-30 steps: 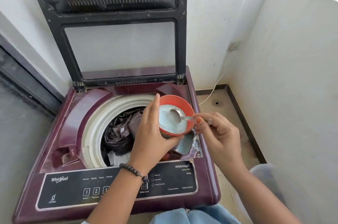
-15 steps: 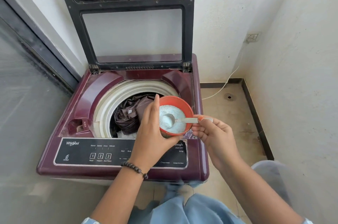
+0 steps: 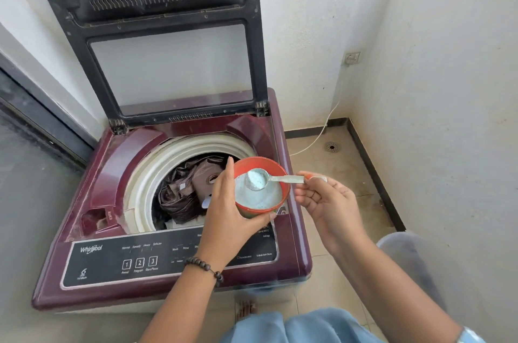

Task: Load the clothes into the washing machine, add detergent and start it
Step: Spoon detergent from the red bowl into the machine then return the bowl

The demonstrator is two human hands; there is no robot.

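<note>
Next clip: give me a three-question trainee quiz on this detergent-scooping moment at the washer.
1. True or false: the washing machine lid is closed.
2. What holds the spoon? A) left hand B) right hand C) nothing
3. Fill in: the powder sits in an orange ____, above the clothes in the drum.

Key: 1 false; 2 B; 3 bowl.
</note>
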